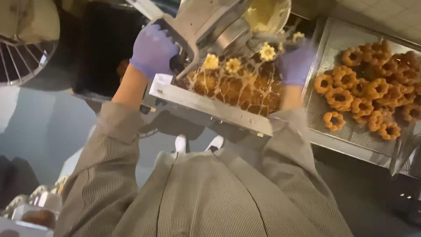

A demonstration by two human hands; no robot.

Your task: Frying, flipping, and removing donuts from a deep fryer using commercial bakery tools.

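Between my hands, pale dough rings float in the fryer. My left hand grips the dropper; my right hand is blurry, I cannot tell. Beside it, browned rings fill a tray.

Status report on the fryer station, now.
Left hand grips dispenser handle. Right hand at dispenser. Pale dough rings floating in fryer. Nothing blocking.

Your fryer sits ahead | dispenser above it | tray of fried rings to its right
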